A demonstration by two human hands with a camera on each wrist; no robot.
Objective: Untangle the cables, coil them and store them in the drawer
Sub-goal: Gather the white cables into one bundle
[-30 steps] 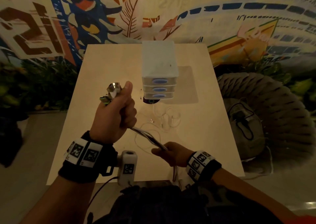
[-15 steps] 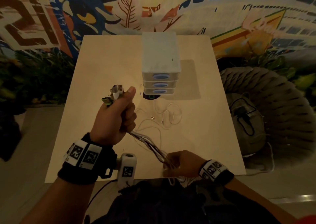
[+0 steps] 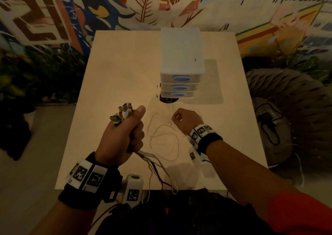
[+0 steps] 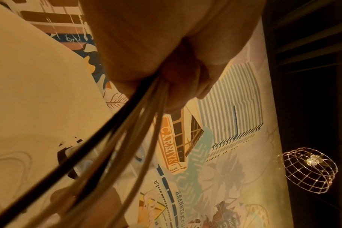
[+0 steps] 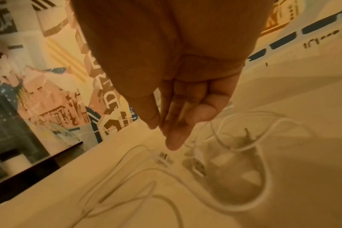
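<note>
Cables (image 3: 158,164) gathered into a bundle run through the left hand (image 3: 122,137), whose fingers are curled tight round them above the near left part of the desk (image 3: 115,69). Their plugs (image 3: 122,113), several USB ends, stick up out of the top of the fist beside the raised thumb. Below the fist the strands, mostly pale with a dark one among them, fan out and trail down over the near edge of the desk; the left wrist view shows them (image 4: 115,138) leaving the closed palm.

Just right of that fist, a loose white cable (image 3: 161,141) lies in loops on the desk, with a small connector (image 3: 169,123) at its far end. In the right wrist view its loops (image 5: 127,182) and two plugs (image 5: 163,158) lie flat on the surface.

Over that connector hovers the right hand (image 3: 186,121), fingers (image 5: 178,135) pointing down, close together and relaxed, holding nothing; whether a fingertip touches the cable I cannot tell.

Further back, right of centre, stands a white three-drawer unit (image 3: 181,55), all drawers closed.
</note>
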